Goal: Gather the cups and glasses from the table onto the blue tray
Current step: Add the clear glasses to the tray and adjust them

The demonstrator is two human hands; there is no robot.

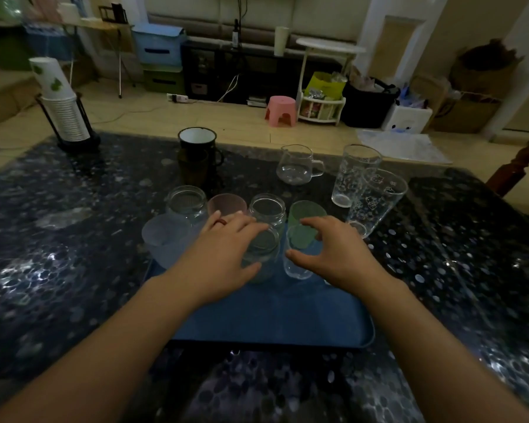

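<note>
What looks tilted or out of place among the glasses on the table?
One printed tall glass on the right leans against the other tall glass instead of standing upright, off the blue tray. Nothing looks spilled or broken.

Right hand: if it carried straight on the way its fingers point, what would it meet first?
The right hand is curved around a small clear glass, so that likely comes first. Just beyond stands the green cup. Depth is hard to judge here.
</note>
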